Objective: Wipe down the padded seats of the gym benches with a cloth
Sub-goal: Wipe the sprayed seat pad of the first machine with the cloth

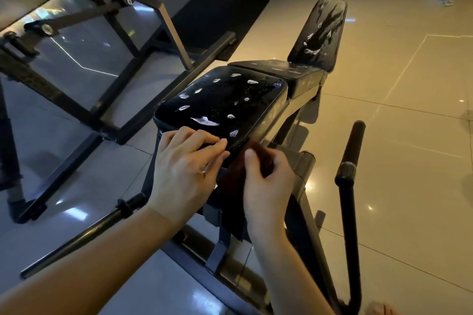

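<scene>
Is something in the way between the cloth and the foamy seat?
Nothing visible blocks it. The right hand pinches the cloth right at the near edge of the seat pad. The left hand rests on that edge beside the cloth, not across the foam spots.

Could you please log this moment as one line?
left hand: on seat pad edge | right hand: grips cloth | seat pad: foam spots unwiped

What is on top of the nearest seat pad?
White foam blobs and droplets lie across the seat pad. The left hand rests its fingers on the near edge; the right hand grips a dark cloth at the near corner. The strip beneath them is hidden.
</scene>
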